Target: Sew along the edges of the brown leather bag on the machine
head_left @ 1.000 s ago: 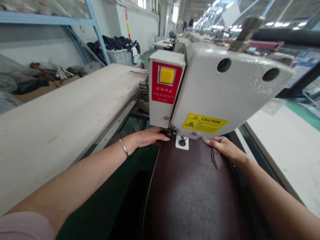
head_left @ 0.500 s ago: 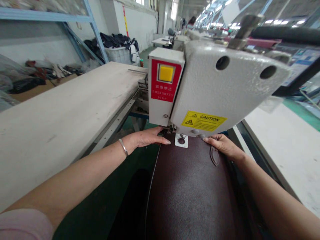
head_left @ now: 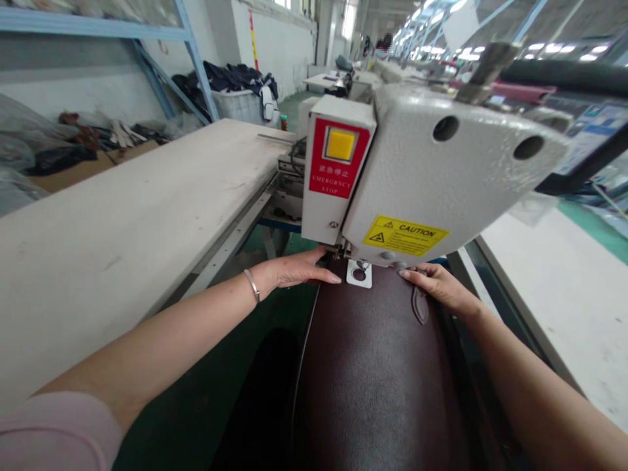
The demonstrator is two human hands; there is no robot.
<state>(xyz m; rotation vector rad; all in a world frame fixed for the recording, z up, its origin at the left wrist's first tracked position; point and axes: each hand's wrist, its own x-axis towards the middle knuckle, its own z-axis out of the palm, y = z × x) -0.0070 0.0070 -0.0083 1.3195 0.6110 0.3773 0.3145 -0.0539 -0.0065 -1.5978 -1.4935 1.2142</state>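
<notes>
The leather panel (head_left: 377, 366) lies at 6 o'clock, running under the sewing machine head (head_left: 432, 176) at 12. The left hand (head_left: 294, 269) rests on its edge at 10 o'clock, the right hand (head_left: 441, 288) at 2. A long surface (head_left: 122, 222) stretches away at 9 o'clock.

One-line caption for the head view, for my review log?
Both hands, left hand and right hand, press dark leather panel flat under sewing machine head.

Bare forearms, a thin silver bangle (head_left: 252, 286) on the left wrist, pale pink sleeve (head_left: 59, 438).
</notes>
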